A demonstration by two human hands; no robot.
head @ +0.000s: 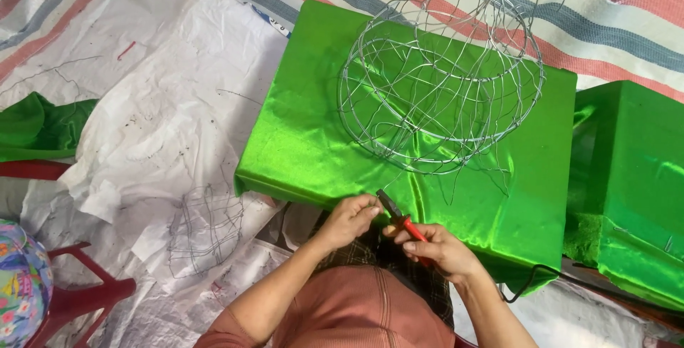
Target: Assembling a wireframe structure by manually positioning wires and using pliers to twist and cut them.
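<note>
At the lower middle of the frame our right hand (436, 248) grips red-handled pliers (401, 221) while our left hand (349, 220) pinches near their tip; we keep wrists steady below the wire frame (438, 77)

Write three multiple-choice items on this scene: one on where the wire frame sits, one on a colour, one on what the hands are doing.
1. Where does the wire frame sit?
A. On the green cloth-covered table
B. On the red plastic chair
C. In the person's lap

2. What colour are the handles of the pliers?
A. Blue
B. Red
C. Yellow

3. What is the right hand doing?
A. Resting flat on the table
B. Lifting the frame
C. Gripping the pliers, with the left hand pinching at their tip

Answers: 1 A, the frame rests on the shiny green cloth. 2 B, red shows between the fingers. 3 C, the right fingers wrap the handles at the table's near edge.
</note>
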